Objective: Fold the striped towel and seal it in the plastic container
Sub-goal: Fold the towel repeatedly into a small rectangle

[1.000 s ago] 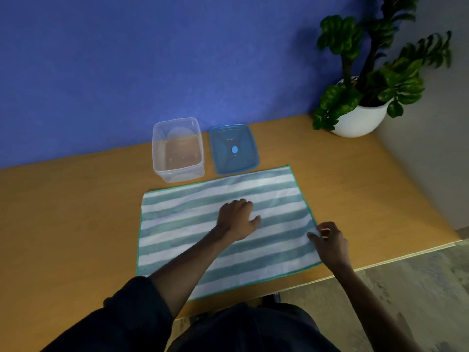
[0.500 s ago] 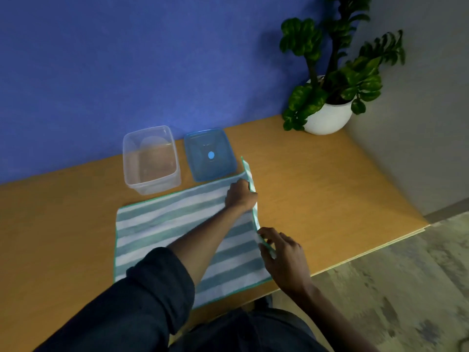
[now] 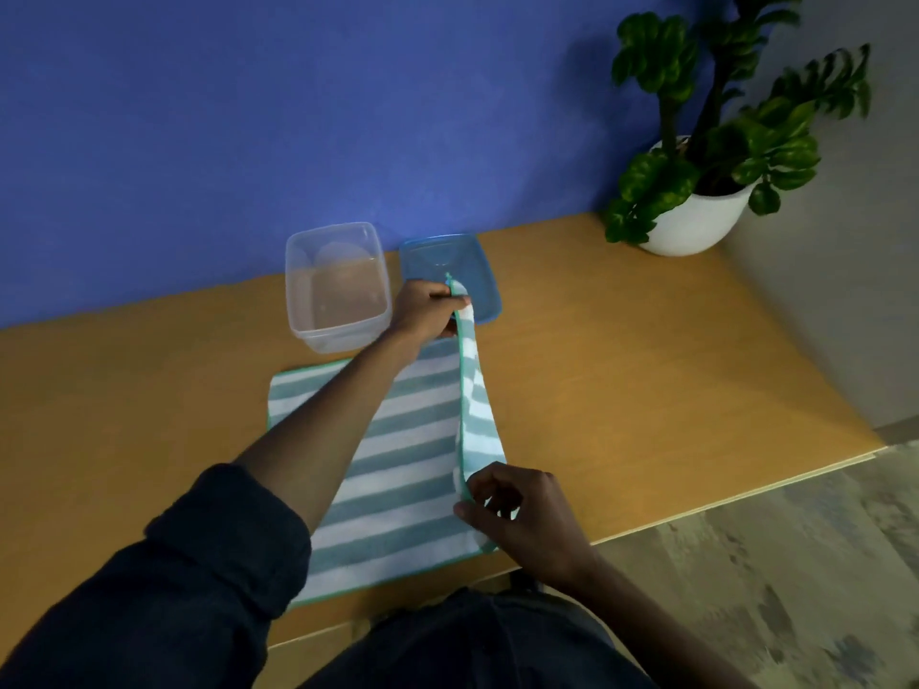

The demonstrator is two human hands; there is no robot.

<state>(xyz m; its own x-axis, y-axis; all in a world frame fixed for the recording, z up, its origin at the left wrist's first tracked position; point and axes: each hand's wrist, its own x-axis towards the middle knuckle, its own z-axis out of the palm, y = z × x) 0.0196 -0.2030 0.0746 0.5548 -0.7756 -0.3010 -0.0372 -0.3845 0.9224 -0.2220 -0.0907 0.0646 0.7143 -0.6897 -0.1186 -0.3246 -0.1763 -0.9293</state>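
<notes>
The teal-and-white striped towel [image 3: 398, 464] lies on the wooden table [image 3: 646, 380], its right edge lifted off the surface. My left hand [image 3: 427, 310] pinches the far right corner, raised above the blue lid. My right hand [image 3: 522, 514] pinches the near right corner close to the table's front edge. The clear plastic container [image 3: 335, 285] stands open and empty behind the towel, near the wall. Its blue lid [image 3: 457, 263] lies flat just to the right of it, partly hidden by the raised towel corner.
A potted green plant in a white pot [image 3: 696, 221] stands at the table's far right corner. The blue wall [image 3: 298, 116] runs along the back. The table's front edge [image 3: 746, 499] drops to a patterned floor at the right.
Both hands have taken the towel's right corners and lifted that edge up and leftward. The left hand rose from the towel's middle to above the lid.
</notes>
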